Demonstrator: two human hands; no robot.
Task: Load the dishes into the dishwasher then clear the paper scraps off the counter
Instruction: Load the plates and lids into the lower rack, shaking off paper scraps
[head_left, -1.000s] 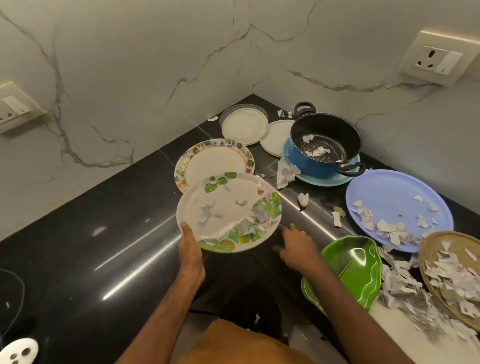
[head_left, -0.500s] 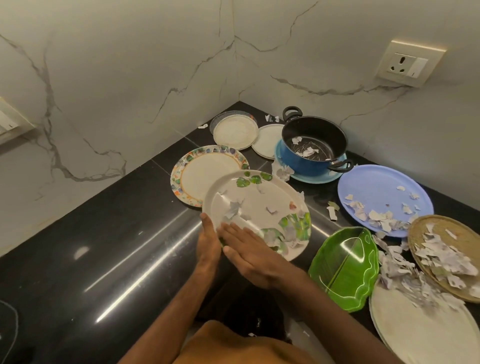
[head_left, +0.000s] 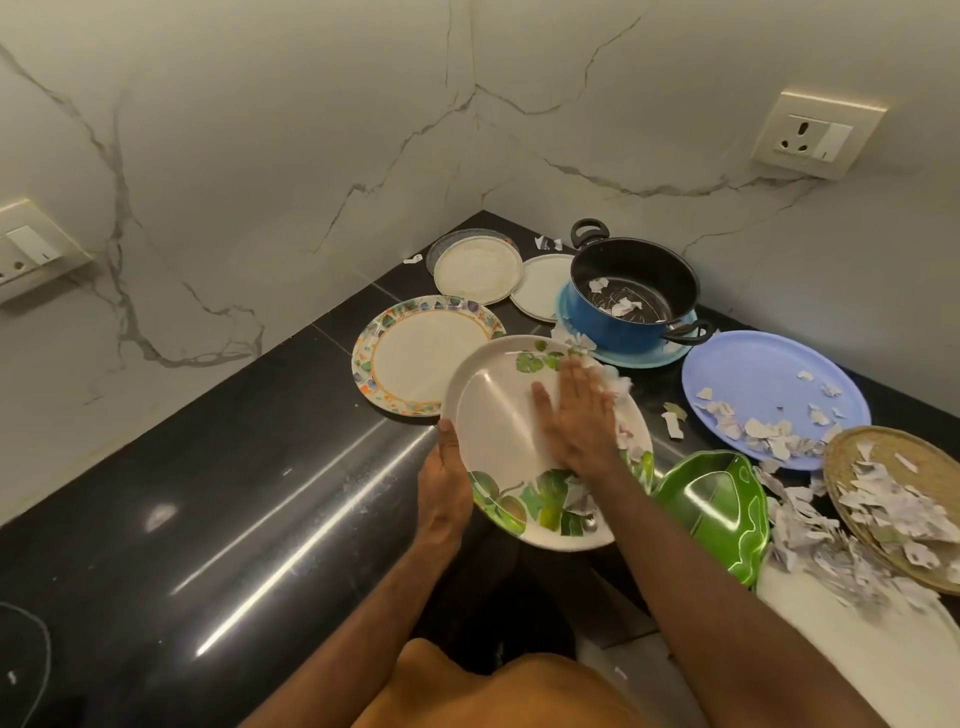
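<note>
**Spill risk at the front edge**

Tilted at the front edge of the black surface (head_left: 208, 493): leaf plate (head_left: 498, 415), liable to slip under a harder push. Held only at its left rim by the left grip (head_left: 444, 483), fingers curled round. Right grip (head_left: 576, 415) flat and wide, pressing across the plate. Could scatter paper scraps (head_left: 618, 387) over the edge.

The counter (head_left: 208, 493) is glossy black; the walls (head_left: 260, 156) are white marble with grey veins. Near the front edge, a white plate (head_left: 498, 431) bears green leaf prints. Behind it, a cream plate (head_left: 415, 358) has a multicoloured mosaic rim. Towards the back corner, the pot (head_left: 602, 325) is blue outside and black inside, on a pale blue plate (head_left: 639, 359). Along the right edge are a lavender plate (head_left: 769, 374), a bright green dish (head_left: 717, 499), a tan woven tray (head_left: 924, 462) and white paper scraps (head_left: 769, 432).
</note>
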